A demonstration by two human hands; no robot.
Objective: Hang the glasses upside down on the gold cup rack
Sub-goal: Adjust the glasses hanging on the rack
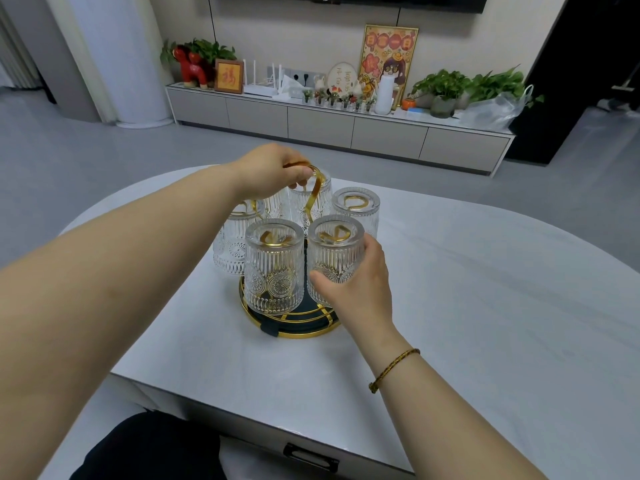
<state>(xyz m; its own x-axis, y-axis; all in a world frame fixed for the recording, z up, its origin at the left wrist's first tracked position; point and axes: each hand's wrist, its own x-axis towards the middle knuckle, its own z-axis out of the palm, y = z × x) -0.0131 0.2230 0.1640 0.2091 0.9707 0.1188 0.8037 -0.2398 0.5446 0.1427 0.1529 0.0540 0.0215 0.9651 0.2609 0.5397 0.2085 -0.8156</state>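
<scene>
- Pale grey stone-look table [485, 306] is seen beneath both arms, with a drawer handle [310, 457] at its near edge, below the right wrist.
- A braided cord bracelet [393, 369] is worn on the right wrist.
- The right hand [356, 289] is wrapped around the near right glass [334, 258]; the thumb is pressed on its patterned side, and the fingers are curled behind it.
- Just left of that hand, the near left glass [273, 265] is hung upside down over a gold prong, whose tip is visible through the base.
- Under both glasses, the round dark tray with a gold rim [298, 332] forms the foot of the gold cup rack [313, 199].
- Beyond the right hand, a far right glass [356, 209] is hung inverted.
- The left hand [273, 174] is closed on the rack's looped top handle, partly hiding more inverted glasses [304, 202] beneath and behind it; the number there cannot be told.
- Far past both hands, a low cabinet [329, 126] is set against the wall, loaded with potted plants [450, 86], a framed picture [388, 60] and a red horse figure [192, 69].
</scene>
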